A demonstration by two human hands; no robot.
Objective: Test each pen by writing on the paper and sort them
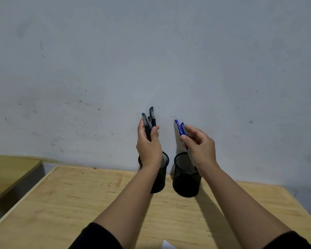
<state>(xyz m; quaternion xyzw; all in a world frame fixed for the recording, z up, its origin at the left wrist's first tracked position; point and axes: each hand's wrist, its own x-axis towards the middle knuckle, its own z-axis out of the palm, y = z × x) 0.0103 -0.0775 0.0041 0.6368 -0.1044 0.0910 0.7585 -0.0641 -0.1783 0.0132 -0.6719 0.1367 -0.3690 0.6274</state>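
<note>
Your left hand (148, 142) is gripping three black pens (149, 123), standing straight up, with one mesh pen cup (164, 169) right below it. Your right hand (198, 144) is pinching two blue pens (180, 128) above the other mesh cup (184, 177).

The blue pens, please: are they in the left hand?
No, the right hand holds the blue pens; the left hand grips black pens.

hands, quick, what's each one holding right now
Left hand: curled round three black pens.
Right hand: pinching two blue pens.
</note>
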